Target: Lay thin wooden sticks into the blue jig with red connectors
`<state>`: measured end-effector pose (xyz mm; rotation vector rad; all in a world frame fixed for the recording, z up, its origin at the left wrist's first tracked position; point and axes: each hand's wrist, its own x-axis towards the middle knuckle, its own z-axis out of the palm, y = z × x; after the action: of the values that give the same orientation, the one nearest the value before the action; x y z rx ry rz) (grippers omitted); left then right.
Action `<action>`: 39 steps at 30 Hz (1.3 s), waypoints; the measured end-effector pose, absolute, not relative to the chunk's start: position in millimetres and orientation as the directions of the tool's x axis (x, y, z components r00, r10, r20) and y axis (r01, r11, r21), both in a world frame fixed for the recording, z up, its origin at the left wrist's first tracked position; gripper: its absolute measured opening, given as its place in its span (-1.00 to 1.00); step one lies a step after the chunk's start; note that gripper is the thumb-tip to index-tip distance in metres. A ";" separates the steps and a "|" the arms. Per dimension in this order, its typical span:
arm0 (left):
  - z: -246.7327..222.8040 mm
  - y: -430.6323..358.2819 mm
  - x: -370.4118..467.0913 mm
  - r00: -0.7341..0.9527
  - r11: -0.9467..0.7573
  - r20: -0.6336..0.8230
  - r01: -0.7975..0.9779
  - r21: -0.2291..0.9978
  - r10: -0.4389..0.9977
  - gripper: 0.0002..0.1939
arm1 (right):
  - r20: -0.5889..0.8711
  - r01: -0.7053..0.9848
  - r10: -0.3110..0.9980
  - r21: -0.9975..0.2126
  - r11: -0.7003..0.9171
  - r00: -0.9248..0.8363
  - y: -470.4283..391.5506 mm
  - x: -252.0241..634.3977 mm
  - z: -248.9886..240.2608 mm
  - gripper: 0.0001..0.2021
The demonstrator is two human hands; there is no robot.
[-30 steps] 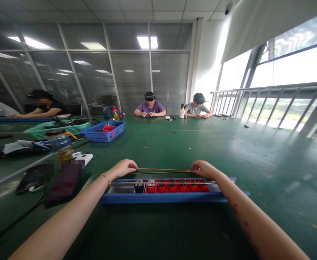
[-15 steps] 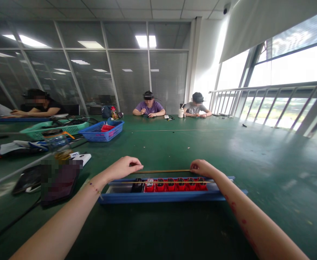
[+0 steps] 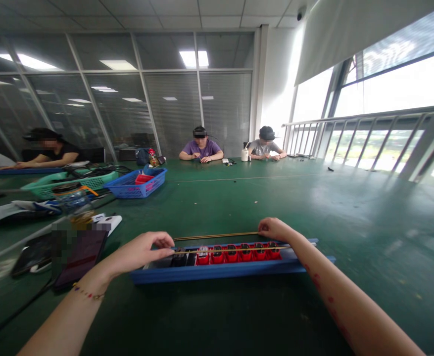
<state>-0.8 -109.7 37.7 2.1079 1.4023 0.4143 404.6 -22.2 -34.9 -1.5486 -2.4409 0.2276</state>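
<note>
A long blue trough lies across the table before me. Inside is a row of red holders with dark rounded parts in them, plus black blocks at the left. One thin yellowish stick runs lengthwise over the row. My left hand is at its left end, thumb tip touching or very close, fingertips curved and apart from the thumb. Behind the trough lie thin yellowish sticks side by side. My right hand pinches their right end.
To the left are a dark tablet-like slab, a jar, a blue basket and a green basket. Across the table sit people at work. A railing stands at the right.
My left hand has let go of the left end of the far sticks and moved left and nearer, to the stick over the trough. My right hand stays at the far sticks. The view shifted slightly.
</note>
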 end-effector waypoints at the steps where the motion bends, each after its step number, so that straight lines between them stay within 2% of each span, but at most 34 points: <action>1: 35.2 -110.2 -2.7 0.399 -0.267 -0.082 0.739 0.619 0.913 -0.71 | 0.120 0.866 0.904 -0.259 0.427 -0.410 -21.9 404.6 -35.3 -0.84; 4: 30.6 -114.0 -2.7 0.418 -0.257 -0.130 0.745 0.615 0.899 -0.68 | 0.119 0.867 0.904 -0.257 0.428 -0.411 -21.1 404.3 -36.0 -0.84; 15: 36.1 -123.1 17.2 0.458 -0.331 -0.075 0.736 0.590 0.886 -0.64 | 0.111 0.868 0.905 -0.256 0.426 -0.412 -21.2 404.1 -35.3 -0.83; 20: 59.0 -118.1 1.6 0.398 -0.371 0.078 0.744 0.555 0.914 -0.70 | 0.106 0.868 0.907 -0.263 0.420 -0.407 -23.1 403.4 -34.2 -0.83; 22: 72.3 -113.7 -11.1 0.332 -0.336 0.111 0.762 0.553 0.937 -0.67 | 0.104 0.869 0.909 -0.267 0.416 -0.403 -23.8 403.1 -33.5 -0.83; 26: 87.9 -99.2 -39.3 0.199 -0.287 0.211 0.744 0.603 0.957 -0.63 | 0.102 0.869 0.911 -0.277 0.411 -0.399 -24.0 403.0 -33.0 -0.84; 28: 85.1 -88.5 -49.7 0.144 -0.263 0.234 0.728 0.633 0.962 -0.61 | 0.109 0.869 0.913 -0.282 0.408 -0.393 -23.6 403.2 -33.4 -0.78; 34: 43.6 -52.6 -49.4 0.135 -0.189 0.132 0.700 0.688 0.982 -0.53 | 0.179 0.866 0.906 -0.272 0.420 -0.383 -23.7 405.0 -35.5 -0.45; 39: 11.0 -33.3 -28.5 0.203 -0.188 0.054 0.725 0.662 0.978 -0.48 | 0.191 0.837 0.869 -0.237 0.493 -0.457 -24.7 405.2 -35.5 -0.47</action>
<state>-28.5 -33.3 11.0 1.9813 1.5781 0.6599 405.2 -24.7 -35.5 -1.4432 -2.4551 0.1573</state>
